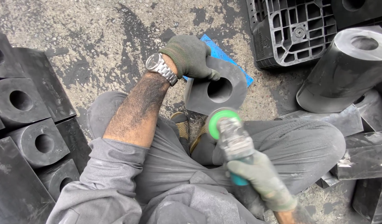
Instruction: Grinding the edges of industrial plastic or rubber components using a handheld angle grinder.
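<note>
A black rubber block point(226, 101) with a round hole through it stands on the ground between my legs. My left hand point(190, 56), in a dark glove with a metal watch at the wrist, grips the block's upper left edge. My right hand point(261, 180), also gloved, holds an angle grinder point(232, 137) with a green disc guard. The grinder's head sits at the block's lower front edge. A blue flat sheet point(222, 52) lies under and behind the block.
Several black rubber blocks with holes point(23, 99) are stacked at the left. A large one point(348, 68) lies tipped at the right over more blocks. A black plastic pallet point(290, 29) sits at the top right. The concrete floor point(95, 37) is stained black.
</note>
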